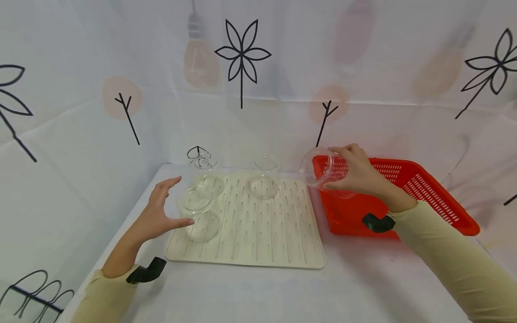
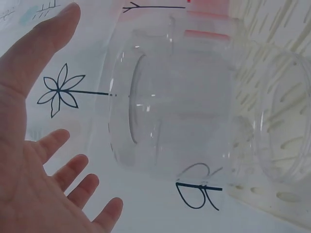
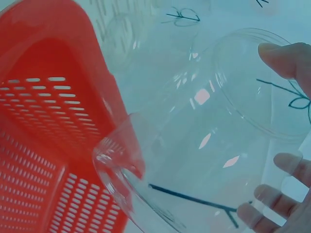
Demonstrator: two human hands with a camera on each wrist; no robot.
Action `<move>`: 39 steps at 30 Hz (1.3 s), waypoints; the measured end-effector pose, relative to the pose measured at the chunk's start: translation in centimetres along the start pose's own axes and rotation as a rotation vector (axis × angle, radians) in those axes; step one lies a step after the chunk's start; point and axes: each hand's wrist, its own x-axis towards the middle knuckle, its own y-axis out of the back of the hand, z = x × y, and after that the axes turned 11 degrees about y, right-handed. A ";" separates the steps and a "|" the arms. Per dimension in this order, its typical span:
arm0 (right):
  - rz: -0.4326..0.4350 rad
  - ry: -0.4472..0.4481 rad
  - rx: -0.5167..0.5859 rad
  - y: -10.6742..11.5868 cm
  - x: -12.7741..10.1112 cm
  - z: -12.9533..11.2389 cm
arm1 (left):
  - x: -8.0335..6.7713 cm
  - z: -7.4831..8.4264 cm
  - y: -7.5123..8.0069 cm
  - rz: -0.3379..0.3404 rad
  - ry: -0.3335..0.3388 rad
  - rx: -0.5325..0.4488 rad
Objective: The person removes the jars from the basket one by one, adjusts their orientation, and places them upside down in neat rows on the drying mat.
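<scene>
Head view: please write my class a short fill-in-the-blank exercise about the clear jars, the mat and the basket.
1. The right hand holds a clear jar above the ____ basket.
2. On the cream drying mat stand ____ clear jars.
3. The left hand is ____, beside the nearest jar on the mat.
4. The basket sits to the ____ of the mat.

Missing words: red; three; open; right
</scene>
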 end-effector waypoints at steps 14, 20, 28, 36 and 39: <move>0.011 0.108 -0.030 -0.9 0.8 -1.0 | 1.1 3.7 -1.8 0.089 -0.159 -0.010; 0.027 0.123 -0.037 -1.3 1.1 -1.5 | 1.5 5.3 -2.9 0.080 -0.209 -0.038; 0.035 0.142 -0.033 -1.8 1.5 -2.6 | 2.5 7.0 -5.2 0.053 -0.279 -0.120; 0.061 0.156 -0.020 -2.6 1.9 -3.2 | 3.5 8.6 -7.5 0.030 -0.317 -0.162; 0.071 0.179 -0.024 -2.8 1.9 -3.4 | 4.0 9.3 -8.2 0.033 -0.313 -0.172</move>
